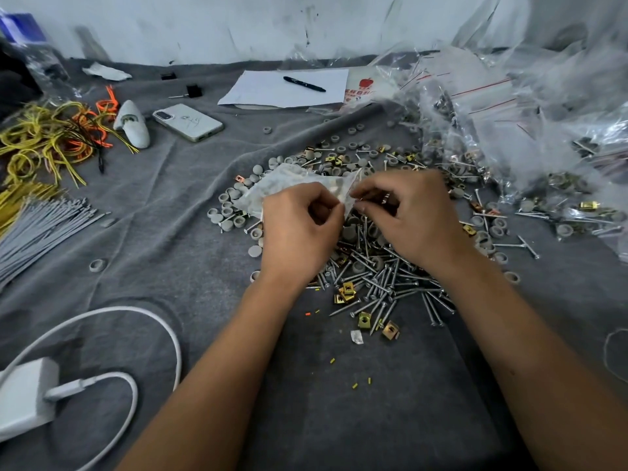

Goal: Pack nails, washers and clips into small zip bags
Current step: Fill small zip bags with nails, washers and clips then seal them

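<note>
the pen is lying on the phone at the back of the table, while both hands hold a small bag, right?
Not quite. The head view shows the pen lying on the white paper, not the phone. Both the left hand and right hand do hold the small bag.

Clear zip bag [292, 185] above nail pile [380, 277]

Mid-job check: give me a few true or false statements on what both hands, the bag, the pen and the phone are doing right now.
1. Both hands, left hand and right hand, pinch the small zip bag. True.
2. The pen lies on the phone. False: it lies on the white paper.
3. The phone lies left of the hands. True.
4. The nails are stacked in a tray. False: they lie loose on the grey cloth.
</note>
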The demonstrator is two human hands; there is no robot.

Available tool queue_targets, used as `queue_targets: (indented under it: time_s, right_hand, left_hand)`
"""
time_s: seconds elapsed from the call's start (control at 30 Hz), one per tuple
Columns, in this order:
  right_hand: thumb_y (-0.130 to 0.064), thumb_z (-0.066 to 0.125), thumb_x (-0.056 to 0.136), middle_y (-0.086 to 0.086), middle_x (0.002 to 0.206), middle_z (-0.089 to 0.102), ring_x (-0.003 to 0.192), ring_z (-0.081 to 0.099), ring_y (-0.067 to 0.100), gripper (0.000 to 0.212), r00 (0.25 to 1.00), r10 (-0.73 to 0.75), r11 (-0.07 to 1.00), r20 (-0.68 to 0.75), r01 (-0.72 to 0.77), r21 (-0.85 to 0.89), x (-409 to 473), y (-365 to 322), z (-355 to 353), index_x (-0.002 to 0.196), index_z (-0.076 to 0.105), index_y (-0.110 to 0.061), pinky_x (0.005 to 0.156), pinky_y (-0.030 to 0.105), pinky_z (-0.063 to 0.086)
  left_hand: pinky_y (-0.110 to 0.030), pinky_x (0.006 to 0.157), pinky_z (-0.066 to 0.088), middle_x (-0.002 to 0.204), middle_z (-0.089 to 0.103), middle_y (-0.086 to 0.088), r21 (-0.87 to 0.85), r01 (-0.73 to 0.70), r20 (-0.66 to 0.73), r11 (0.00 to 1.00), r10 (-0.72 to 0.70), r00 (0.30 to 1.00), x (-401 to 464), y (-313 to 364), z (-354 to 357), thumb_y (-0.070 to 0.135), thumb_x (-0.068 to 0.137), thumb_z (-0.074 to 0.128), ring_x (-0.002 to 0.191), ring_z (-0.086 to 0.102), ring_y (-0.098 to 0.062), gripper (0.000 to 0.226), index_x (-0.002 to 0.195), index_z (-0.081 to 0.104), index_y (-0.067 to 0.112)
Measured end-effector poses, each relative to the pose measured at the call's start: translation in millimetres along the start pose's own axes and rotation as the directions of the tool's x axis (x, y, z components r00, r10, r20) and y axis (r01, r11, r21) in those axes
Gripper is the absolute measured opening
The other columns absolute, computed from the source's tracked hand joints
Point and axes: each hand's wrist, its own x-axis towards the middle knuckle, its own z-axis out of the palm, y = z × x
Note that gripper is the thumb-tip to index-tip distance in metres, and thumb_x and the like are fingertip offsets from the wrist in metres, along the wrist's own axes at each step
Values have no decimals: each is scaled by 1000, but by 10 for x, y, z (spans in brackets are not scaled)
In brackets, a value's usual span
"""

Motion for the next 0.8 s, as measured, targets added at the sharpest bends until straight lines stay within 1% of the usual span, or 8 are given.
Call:
queue_targets:
  time_s: [0.1, 0.17, 0.3, 0.43, 0.53, 0.6, 0.73, 0.8]
  right_hand:
    - [-6, 82, 82, 0, 85, 75, 76, 68, 6, 13, 997, 16, 1000, -76, -16, 7, -12, -32, 24, 94, 77, -8, 72, 16, 55]
    - [-8, 81, 84, 0, 85, 75, 75, 68, 6, 10, 988, 6, 1000, -153, -6, -2, -17, -45, 21, 93, 76, -8, 71, 14, 55]
    - [-10, 76, 88, 1, 88, 73, 78, 69, 9, 8, 957, -20, 999, -289, 27, 19, -15, -40, -11, 95, 74, -6, 71, 24, 59]
    - [-8, 79, 86, 1, 87, 74, 78, 68, 9, 8, 987, -7, 1000, -162, 6, -8, -12, -28, 28, 93, 76, -8, 73, 25, 58]
    - [-8, 82, 84, -1, 85, 75, 74, 68, 6, 11, 994, 50, 998, -95, -53, -31, -13, -8, 45, 94, 78, -10, 72, 17, 56]
    - [-8, 82, 83, -2, 86, 76, 75, 69, 4, 12, 993, 75, 997, -93, -76, -13, -11, -11, 41, 95, 79, -11, 72, 15, 56]
    - [-7, 81, 84, 0, 90, 77, 81, 70, 5, 12, 996, -6, 1000, -89, 8, 26, -22, -64, 65, 97, 79, -9, 77, 15, 55]
    - [-6, 78, 87, 3, 96, 77, 87, 70, 10, 17, 998, -51, 999, -36, 52, 14, -27, -74, 89, 104, 80, -10, 82, 22, 56]
  left_hand:
    - [-17, 51, 46, 58, 65, 8, -16, -16, -5, 1000, 16, 1000, -13, 14, 20, 10, 84, 78, 53, 60, -5, 14, 73, 73, 15]
    - [-19, 49, 46, 57, 64, 8, -13, -1, -23, 1000, 1, 1000, -4, 0, 16, 8, 82, 77, 51, 58, -4, 15, 70, 71, 15]
    - [-23, 49, 45, 56, 63, 7, 13, 26, -23, 1000, -25, 999, 6, -18, 3, 6, 81, 75, 49, 55, -3, 16, 69, 70, 15]
    - [-26, 51, 46, 59, 64, 5, 35, -3, 7, 999, 2, 1000, -4, -5, 13, 7, 83, 75, 53, 59, -11, 14, 71, 71, 12]
    - [-19, 50, 45, 56, 64, 8, -7, 35, -36, 999, -35, 999, -6, 7, 10, 5, 83, 75, 51, 58, -4, 15, 71, 71, 12]
    - [-22, 50, 47, 57, 65, 8, -45, 45, -55, 998, -47, 997, -6, 27, 10, 5, 83, 76, 51, 57, -3, 15, 71, 71, 12]
    - [-24, 52, 48, 58, 65, 8, -83, 35, -69, 996, -41, 997, -14, 75, 9, 5, 84, 76, 52, 57, -2, 13, 72, 73, 11]
    - [-20, 51, 45, 58, 65, 8, -86, 25, -90, 996, -33, 995, -11, 80, -8, 5, 83, 75, 53, 57, -2, 14, 72, 73, 12]
